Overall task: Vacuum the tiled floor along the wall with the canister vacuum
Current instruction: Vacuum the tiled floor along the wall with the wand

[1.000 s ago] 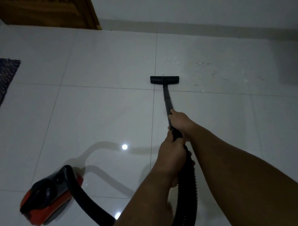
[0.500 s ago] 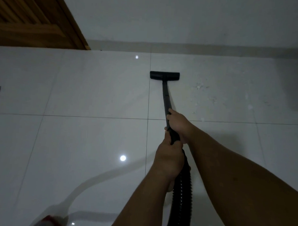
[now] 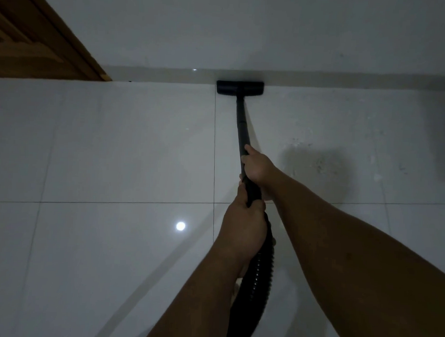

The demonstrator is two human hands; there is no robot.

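The black floor nozzle [image 3: 240,88] lies flat on the white tiles, its far edge against the skirting at the foot of the wall [image 3: 271,31]. A black wand [image 3: 240,123] runs back from it to my hands. My right hand [image 3: 258,167] grips the wand higher up. My left hand [image 3: 244,227] grips the handle just behind it, where the ribbed black hose [image 3: 256,278] starts. The hose drops out of the bottom edge. The canister itself is out of view.
A wooden door [image 3: 31,43] and its frame stand at the far left, ending beside the skirting. Pale dust specks [image 3: 317,161] lie on the tile right of the wand. Glossy white tiles [image 3: 116,144] stretch to the left and front, with a lamp reflection.
The nozzle has slid forward across the tile up to the wall. My view followed, so the red canister and the dark mat at the left have left the frame.
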